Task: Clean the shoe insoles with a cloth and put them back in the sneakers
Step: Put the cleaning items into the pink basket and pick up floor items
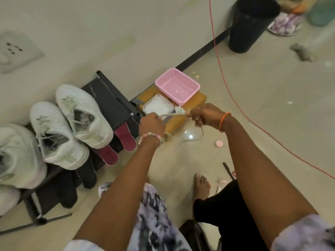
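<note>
A thin pale insole is gripped edge-on between both hands – left hand and right hand, fingers curled shut round its ends. White sneakers are parked at 9 o'clock on a black rack, maroon insoles tucked underneath.

Leftmost white sneaker cut by the frame edge; far corner clutter blurred.

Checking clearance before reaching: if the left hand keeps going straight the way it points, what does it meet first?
Probably the white container of cloths on the cardboard box, just beyond the left hand. The pink basket lies farther on; depth is unclear.
</note>
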